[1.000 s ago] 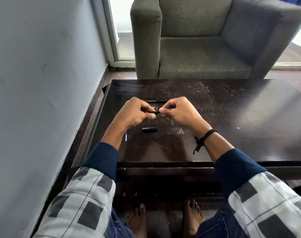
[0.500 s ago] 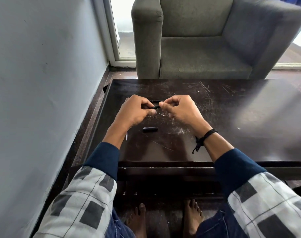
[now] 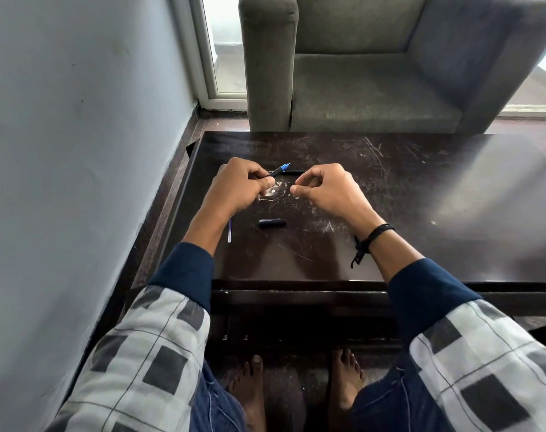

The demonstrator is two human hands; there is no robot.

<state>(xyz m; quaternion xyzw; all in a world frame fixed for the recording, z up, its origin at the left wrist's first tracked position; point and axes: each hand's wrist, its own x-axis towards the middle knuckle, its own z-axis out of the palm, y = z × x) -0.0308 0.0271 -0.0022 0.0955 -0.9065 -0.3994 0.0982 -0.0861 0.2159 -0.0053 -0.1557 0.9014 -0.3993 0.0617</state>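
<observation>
Your hands have just parted: your left hand (image 3: 237, 188) keeps its grip on the short black blue-tipped pen section (image 3: 278, 170), while your right hand (image 3: 328, 190) is pinched on I cannot tell what, so the joint looks separated.

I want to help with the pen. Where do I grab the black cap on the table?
Pinch the cap at its middle, across its long sides, coming from above: it lies flat on the table, lengthwise left to right, with nothing touching it.

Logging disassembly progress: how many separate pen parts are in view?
4: blue-tipped piece in the left hand; black cap on the table below the hands; thin refill beside the left wrist; dark barrel lying beyond the hands. The pinching right hand may hide another.
</observation>
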